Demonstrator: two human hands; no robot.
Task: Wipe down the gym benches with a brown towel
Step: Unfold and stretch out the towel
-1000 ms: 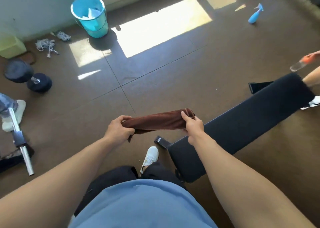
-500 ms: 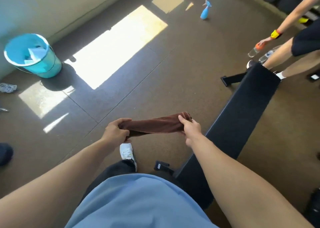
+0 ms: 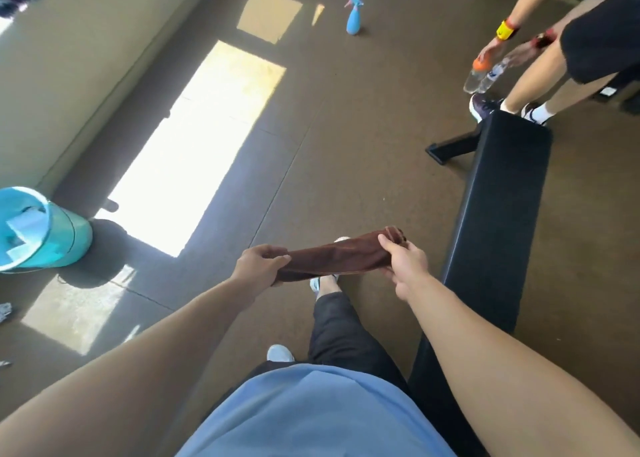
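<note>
My left hand (image 3: pixel 259 264) pinches one end of the brown towel (image 3: pixel 337 257), fingers curled round it; my right hand (image 3: pixel 403 266) grips the other end, the cloth stretched in the air between them, left of the black gym bench (image 3: pixel 498 214). I'd bunch it into a flat pad before lowering it onto the padding. My right arm hides the bench's near end.
</note>
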